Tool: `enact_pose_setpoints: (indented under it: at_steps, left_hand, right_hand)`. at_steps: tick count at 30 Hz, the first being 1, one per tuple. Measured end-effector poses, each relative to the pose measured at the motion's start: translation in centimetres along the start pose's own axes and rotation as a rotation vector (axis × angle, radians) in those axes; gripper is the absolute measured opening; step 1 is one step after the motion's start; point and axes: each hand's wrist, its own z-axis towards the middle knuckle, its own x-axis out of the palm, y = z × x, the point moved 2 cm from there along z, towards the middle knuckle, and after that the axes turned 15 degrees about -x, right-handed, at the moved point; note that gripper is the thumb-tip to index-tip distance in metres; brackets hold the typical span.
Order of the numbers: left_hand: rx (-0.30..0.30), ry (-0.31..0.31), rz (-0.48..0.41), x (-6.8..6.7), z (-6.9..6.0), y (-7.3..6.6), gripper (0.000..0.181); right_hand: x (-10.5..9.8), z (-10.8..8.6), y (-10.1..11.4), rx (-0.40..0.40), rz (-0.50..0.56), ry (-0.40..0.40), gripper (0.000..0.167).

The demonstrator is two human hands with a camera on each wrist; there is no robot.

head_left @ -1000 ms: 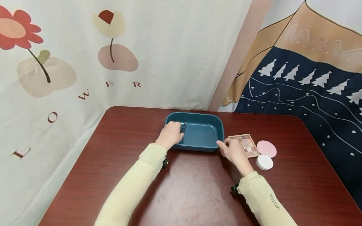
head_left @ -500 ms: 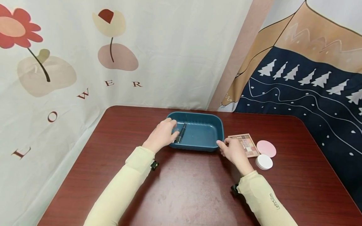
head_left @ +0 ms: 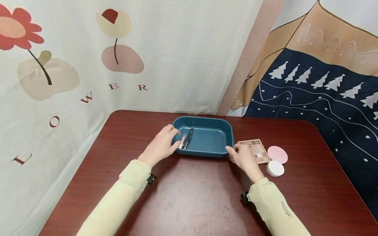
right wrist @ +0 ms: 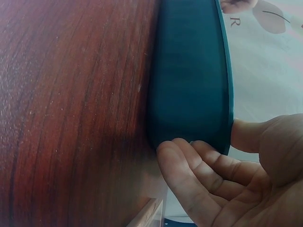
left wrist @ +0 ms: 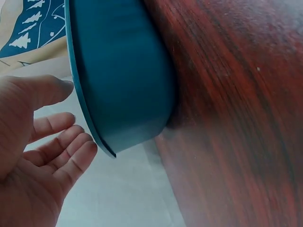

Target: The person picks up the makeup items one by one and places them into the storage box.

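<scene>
A dark teal plastic bin (head_left: pixel 211 139) sits near the table's back edge. Inside it, at the left end, lie a slim dark tube (head_left: pixel 189 137) and a short clear-and-pale cosmetic tube (head_left: pixel 182 141), side by side. My left hand (head_left: pixel 159 144) hovers by the bin's left rim with loosely bent fingers and holds nothing. In the left wrist view, its thumb (left wrist: pixel 52 91) is close to the rim. My right hand (head_left: pixel 243 158) grips the bin's front right corner. The right wrist view has the thumb (right wrist: pixel 246 135) at the rim and the fingers (right wrist: pixel 189 175) against the outer wall.
Just right of the bin lies an eyeshadow palette (head_left: pixel 258 151), partly behind my right hand. Beside it are a round pink item (head_left: pixel 277 154) and a round white jar (head_left: pixel 275 168). A printed curtain (head_left: pixel 183 59) hangs behind the reddish-brown table (head_left: pixel 195 196).
My left hand has let go inside the bin and drawn back left to its rim, uncovering the two tubes. My right hand has stayed on the corner.
</scene>
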Motion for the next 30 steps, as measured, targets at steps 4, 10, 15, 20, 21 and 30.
enact_pose_setpoints:
  at_steps: [4, 10, 15, 20, 21, 30]
  left_hand:
    - [-0.086, 0.02, -0.036, -0.3, -0.5, 0.6, 0.037]
    - [-0.256, 0.065, -0.139, 0.0, -0.8, 1.4, 0.045]
    - [-0.404, 0.112, -0.256, 0.5, -0.8, 2.1, 0.048]
    - [-0.532, 0.157, -0.341, 0.9, -0.7, 2.8, 0.048]
    - [-0.547, 0.166, -0.349, 1.0, -0.7, 3.0, 0.047]
    - [-0.61, 0.222, -0.383, 1.2, -0.6, 3.3, 0.034]
  right_hand:
    - [0.0, 0.0, -0.1, 0.008, 0.006, 0.001, 0.036]
    - [0.0, 0.1, -0.3, 0.002, 0.013, -0.007, 0.036]
    - [0.1, 0.1, -0.2, -0.002, 0.011, -0.005, 0.036]
    - [0.2, 0.2, 0.0, -0.002, -0.015, -0.002, 0.036]
    - [0.2, 0.1, 0.0, -0.002, -0.024, -0.001, 0.036]
    - [-0.1, -0.1, 0.2, -0.036, -0.101, -0.011, 0.035]
